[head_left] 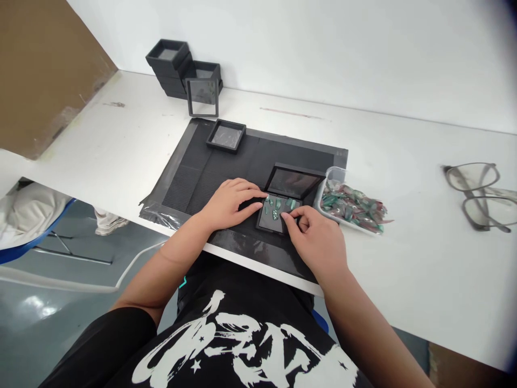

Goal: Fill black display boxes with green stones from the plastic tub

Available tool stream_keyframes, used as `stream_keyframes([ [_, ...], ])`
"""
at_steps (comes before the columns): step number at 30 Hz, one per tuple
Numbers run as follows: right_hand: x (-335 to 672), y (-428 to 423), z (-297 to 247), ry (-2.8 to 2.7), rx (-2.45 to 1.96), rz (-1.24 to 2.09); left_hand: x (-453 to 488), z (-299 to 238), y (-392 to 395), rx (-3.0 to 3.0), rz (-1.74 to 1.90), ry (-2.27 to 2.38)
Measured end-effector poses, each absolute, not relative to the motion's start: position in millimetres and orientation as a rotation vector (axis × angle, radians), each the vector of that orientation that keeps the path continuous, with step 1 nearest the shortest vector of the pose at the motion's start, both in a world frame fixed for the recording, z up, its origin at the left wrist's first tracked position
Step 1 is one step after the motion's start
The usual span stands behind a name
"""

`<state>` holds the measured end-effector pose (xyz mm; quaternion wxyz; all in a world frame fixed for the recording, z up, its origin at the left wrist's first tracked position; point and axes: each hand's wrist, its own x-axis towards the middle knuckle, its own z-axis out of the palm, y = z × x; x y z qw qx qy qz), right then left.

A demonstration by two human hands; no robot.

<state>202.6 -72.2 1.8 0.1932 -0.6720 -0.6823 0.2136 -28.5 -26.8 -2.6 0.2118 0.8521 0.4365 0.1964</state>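
Observation:
A hinged black case point(264, 222) lies open on the black mat, its dark clear lid point(294, 183) tilted up at the back. Inside are several glossy green pieces point(275, 214), shaped like false nails. My left hand point(228, 205) rests at the case's left side, fingers stretched out and thumb apart, fingertips touching its edge. Over the right part of the case, my right hand point(317, 237) has thumb and index finger pinched together. Whatever is between those fingertips is hidden. Just beyond this hand stands a clear plastic tub point(343, 220) heaped with green and reddish pieces in film.
Black frame boxes point(167, 64) are stacked at the back left, with an upright frame point(203, 97) leaning before them. A shallow black frame point(226, 136) lies on the mat point(181, 180). Eyeglasses point(479, 188) rest far right. The table's front edge is close to my body.

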Motion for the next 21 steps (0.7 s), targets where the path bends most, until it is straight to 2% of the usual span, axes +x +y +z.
stream_keyframes([
  [21,209,-80,0,-1.971,-1.766,0.544,-29,-2,-27,2.368,0.541,1.22],
])
